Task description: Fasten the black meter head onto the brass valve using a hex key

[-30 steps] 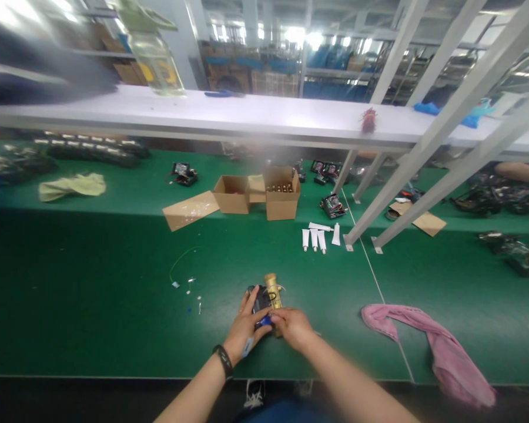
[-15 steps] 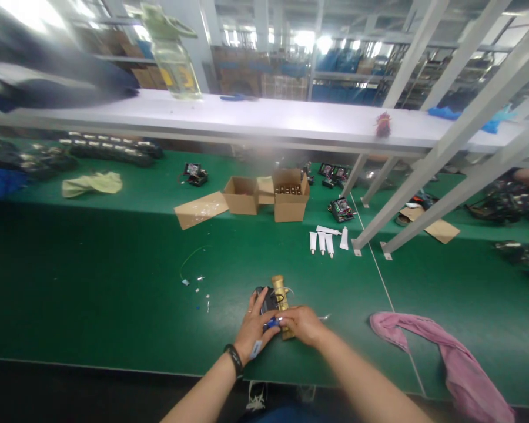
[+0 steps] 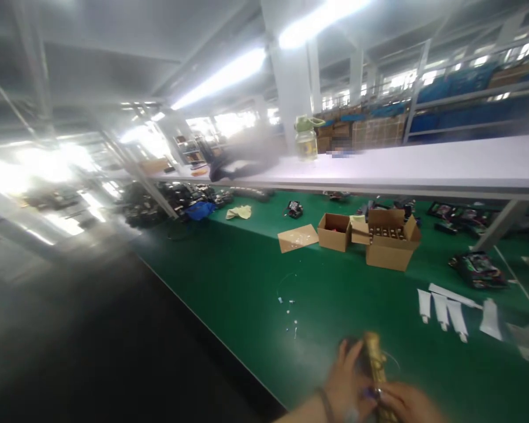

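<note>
Brass part (image 3: 374,364) lies at the bottom edge of the view on the green mat (image 3: 335,305), its long axis running away from the person, far end tilted slightly left. A dark housing (image 3: 357,352) sits against its left side. The left hand (image 3: 346,385) is closed on that housing from the left, fingers wrapped over its top and touching the brass. The right hand (image 3: 408,405) comes in from the right at the near end of the brass, its fingertips pinched together on a small blue piece (image 3: 372,395) between the two hands; blur hides how firm that pinch is. Both hands are on the assembly, the left covering more of it.

Beyond the grip and to the right lie white tubes (image 3: 443,308); further out stand open boxes (image 3: 390,241) and a flat card (image 3: 297,237).

Compared with half a second ago, the head has swung left and up: the hands have dropped to the lower edge, the pink cloth is out of view, and the dark floor fills the left. The hold itself looks unchanged.
</note>
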`<state>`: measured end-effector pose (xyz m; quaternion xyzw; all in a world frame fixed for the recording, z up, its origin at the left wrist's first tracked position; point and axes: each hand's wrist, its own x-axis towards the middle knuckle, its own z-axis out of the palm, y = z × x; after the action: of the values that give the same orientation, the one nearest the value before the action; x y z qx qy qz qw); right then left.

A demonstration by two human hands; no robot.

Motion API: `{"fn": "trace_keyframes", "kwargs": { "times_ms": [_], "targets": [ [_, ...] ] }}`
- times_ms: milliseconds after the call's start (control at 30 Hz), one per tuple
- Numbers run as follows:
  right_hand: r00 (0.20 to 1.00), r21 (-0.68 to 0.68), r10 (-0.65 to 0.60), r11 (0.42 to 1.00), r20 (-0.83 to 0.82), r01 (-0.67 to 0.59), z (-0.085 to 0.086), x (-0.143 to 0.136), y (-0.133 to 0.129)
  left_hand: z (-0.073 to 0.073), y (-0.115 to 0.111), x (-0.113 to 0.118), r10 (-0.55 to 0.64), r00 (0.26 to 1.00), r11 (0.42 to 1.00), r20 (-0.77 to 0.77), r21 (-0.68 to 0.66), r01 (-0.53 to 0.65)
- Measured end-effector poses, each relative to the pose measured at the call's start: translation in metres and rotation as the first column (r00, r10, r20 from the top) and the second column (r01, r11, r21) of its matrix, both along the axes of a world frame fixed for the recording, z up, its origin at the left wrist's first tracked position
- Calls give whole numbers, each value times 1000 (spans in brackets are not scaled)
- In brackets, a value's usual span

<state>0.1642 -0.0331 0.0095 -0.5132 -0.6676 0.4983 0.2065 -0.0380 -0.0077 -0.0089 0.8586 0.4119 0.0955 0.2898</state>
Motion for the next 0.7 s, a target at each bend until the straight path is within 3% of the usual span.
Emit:
{"fn": "trace_keyframes", "kwargs": {
  "times_ms": [200, 400, 500, 700],
  "targets": [
    [994, 64, -93, 994, 57, 90, 22, -7, -9, 16, -4, 9, 28, 998, 999, 54, 26, -29],
    [956, 132, -247, 965, 160, 228, 8, -14, -16, 22, 0, 13, -9, 998, 990, 68, 140, -1],
    [948, 154, -255, 961, 188, 228, 7, -14, -16, 26, 2, 13, -44, 998, 989, 34, 145, 39],
    [952, 69, -253, 967, 170, 245, 12, -11, -12, 24, 6, 9, -98, 995, 988, -7, 122, 98]
  ]
}}
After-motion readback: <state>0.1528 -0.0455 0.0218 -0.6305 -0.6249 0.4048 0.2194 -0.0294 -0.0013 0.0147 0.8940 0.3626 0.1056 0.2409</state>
